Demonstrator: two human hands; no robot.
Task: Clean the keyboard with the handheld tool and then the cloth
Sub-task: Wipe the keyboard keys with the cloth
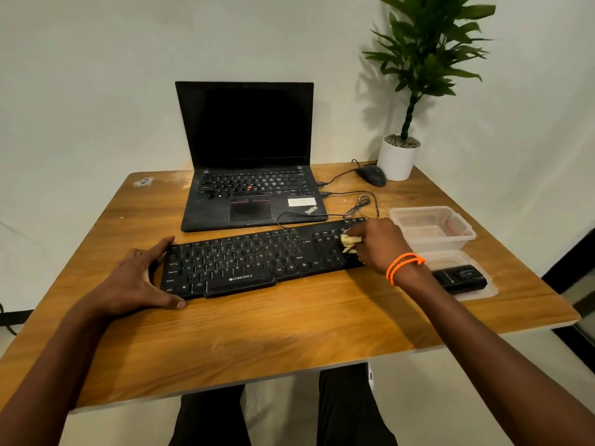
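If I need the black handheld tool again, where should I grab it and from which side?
Probably the tool's right half, from above. It lies flat and lengthwise on the plastic lid, its left end hidden behind the right wrist, so the right end is the free part. Its long, narrow body suits fingers across the width, once the right hand lets go of the cloth.
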